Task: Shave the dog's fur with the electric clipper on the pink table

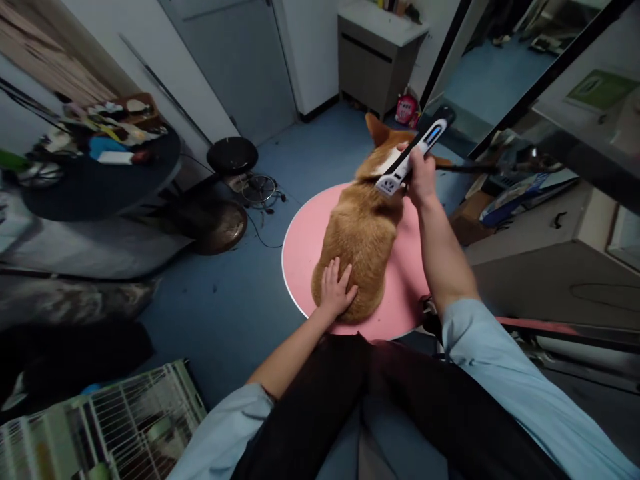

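Note:
A tan dog with a collar sits facing away from me on a round pink table. My left hand lies on the dog's lower back, fingers spread over the fur. In my right hand is a white and black pet clipper with a small blue display, held beside the dog's neck and head. The clipper's dark end points up and away from me. I cannot tell whether it touches the fur.
A black stool and a dark round table with clutter stand to the left. A wire cage is at the lower left. Cabinets line the right side. A grey door and a small vanity are behind.

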The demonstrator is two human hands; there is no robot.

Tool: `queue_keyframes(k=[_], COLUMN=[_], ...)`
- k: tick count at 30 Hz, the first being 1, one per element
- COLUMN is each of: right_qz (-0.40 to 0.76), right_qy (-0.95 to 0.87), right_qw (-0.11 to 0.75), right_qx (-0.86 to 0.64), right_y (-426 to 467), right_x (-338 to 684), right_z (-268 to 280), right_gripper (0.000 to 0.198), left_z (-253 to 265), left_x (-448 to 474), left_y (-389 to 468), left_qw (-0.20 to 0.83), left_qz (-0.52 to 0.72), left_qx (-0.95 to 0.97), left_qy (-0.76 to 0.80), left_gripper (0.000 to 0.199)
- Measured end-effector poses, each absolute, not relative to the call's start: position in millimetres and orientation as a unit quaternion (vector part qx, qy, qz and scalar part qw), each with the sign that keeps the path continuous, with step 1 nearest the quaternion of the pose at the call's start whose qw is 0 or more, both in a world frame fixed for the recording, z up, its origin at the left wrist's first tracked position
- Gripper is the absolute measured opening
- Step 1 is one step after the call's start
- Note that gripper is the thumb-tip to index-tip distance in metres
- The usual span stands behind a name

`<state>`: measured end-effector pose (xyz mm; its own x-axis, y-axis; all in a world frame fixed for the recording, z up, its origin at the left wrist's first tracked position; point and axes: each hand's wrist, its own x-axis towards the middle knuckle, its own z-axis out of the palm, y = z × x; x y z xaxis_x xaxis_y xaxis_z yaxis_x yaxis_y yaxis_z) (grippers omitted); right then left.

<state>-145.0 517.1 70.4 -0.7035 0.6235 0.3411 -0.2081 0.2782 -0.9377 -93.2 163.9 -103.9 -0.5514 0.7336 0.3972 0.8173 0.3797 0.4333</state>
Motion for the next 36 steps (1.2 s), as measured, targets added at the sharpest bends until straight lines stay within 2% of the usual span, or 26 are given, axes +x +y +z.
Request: queue_keyframes(k=[5,12,17,22,28,33,36], right_qz=[0.610,0.630,0.623,0.642,0.682,0.660,0.640], right_qy=[-0.683,-0.655,-0.653,-0.644,-0.602,-0.648,-0.664], right_qw=[0.365,0.359,0.349,0.308,0.319,0.290,0.306], right_qx=[-0.168,-0.216,-0.252,-0.279,-0.265,-0.246,-0.236], right_y=[518,519,523,512,503,500,503], right_x=[-138,-142,-146,-134,-103,-111,-134], right_z=[76,63,46,41,61,63,60], right_gripper=[0.061,0.051,0.047,0.047,0.048,0.048,0.047], left_z=[-111,-115,-110,-99,-107,-122,-129], left_x=[-104,-116,-129,-130,-99,-90,-90], left_y=[156,152,152,153,149,144,141], left_qw=[0.099,0.041,0.019,0.044,0.052,0.053,0.047], left_qz=[-0.332,-0.342,-0.326,-0.316,-0.339,-0.358,-0.363], left_qx=[-0.461,-0.461,-0.476,-0.537,-0.542,-0.505,-0.481], left_qy=[-0.817,-0.818,-0.817,-0.781,-0.768,-0.784,-0.796], left_gripper=[0.059,0.063,0.058,0.054,0.048,0.054,0.058])
